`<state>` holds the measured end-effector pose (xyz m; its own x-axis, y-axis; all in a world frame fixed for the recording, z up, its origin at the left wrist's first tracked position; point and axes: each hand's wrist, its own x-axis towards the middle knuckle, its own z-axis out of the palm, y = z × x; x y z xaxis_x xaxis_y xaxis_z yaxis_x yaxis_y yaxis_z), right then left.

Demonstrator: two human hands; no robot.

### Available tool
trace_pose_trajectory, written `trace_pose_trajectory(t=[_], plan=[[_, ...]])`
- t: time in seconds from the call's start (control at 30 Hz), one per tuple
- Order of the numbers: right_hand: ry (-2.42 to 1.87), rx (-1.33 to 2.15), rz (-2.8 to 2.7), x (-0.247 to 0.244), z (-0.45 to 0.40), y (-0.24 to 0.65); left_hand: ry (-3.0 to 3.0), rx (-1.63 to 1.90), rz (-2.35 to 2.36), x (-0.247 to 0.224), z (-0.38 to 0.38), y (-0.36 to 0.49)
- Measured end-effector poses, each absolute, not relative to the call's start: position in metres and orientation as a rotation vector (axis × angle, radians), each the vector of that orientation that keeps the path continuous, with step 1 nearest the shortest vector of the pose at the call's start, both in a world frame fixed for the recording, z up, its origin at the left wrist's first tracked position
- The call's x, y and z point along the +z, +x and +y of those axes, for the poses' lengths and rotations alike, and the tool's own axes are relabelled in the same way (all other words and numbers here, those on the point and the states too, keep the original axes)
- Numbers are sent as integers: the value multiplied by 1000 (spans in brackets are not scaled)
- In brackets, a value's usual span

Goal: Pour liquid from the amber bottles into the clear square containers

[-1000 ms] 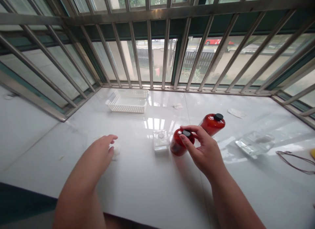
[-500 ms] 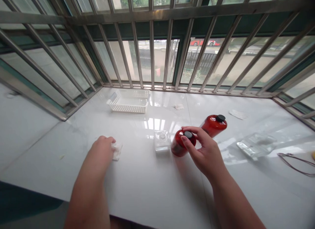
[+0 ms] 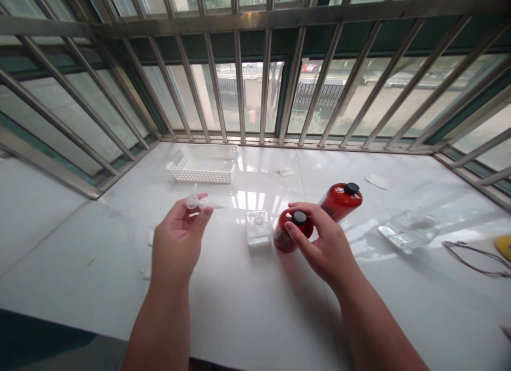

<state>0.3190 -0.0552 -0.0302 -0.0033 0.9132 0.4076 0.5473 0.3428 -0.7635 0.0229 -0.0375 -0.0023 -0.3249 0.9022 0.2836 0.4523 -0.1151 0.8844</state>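
Observation:
Between the fingertips of my left hand (image 3: 179,230) is a small clear plastic piece (image 3: 192,202) with a round part and a thin tip; blur hides its exact kind. It is raised above the white tabletop. My right hand (image 3: 325,240) wraps its thumb and fingers round the upper part of a red-brown bottle (image 3: 285,238) with a black cap, standing upright. Just left of that bottle is a square clear glass bottle (image 3: 259,232) with a round opening on top. A second red-brown bottle (image 3: 343,198) with a black cap stands behind my right hand.
A white perforated basket (image 3: 203,175) lies near the barred window. Crumpled white tissues (image 3: 379,181) are scattered about, some partly hidden behind my left wrist. To the right lie a clear glass block-like object (image 3: 409,230), a dark cord loop (image 3: 475,259) and a yellow object (image 3: 503,247).
My left hand has risen off the tabletop beside the tissue, moved forward and right, and now shows the clear plastic piece in its fingers. My right hand stays on the bottle.

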Motion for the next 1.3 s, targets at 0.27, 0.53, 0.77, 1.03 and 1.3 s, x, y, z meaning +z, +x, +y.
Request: trace_pose_trajectory(t=[0.27, 0.53, 0.77, 1.03, 1.3], plan=[[-1323, 480, -1684, -29, -55, 318, 1560, 1373, 1355, -10, -43, 70], [-1300, 459, -1700, -28, -56, 318, 1915, 1152, 1354, -24, -37, 78], [-1298, 474, -1705, -30, -54, 315, 2001, 1101, 1344, -42, -30, 90], [-1330, 503, -1700, -31, -54, 313, 1677, 1028, 1483, -51, -28, 94], [-1338, 520, -1691, -32, -55, 312, 1815, 992, 1344, -43, -24, 94]])
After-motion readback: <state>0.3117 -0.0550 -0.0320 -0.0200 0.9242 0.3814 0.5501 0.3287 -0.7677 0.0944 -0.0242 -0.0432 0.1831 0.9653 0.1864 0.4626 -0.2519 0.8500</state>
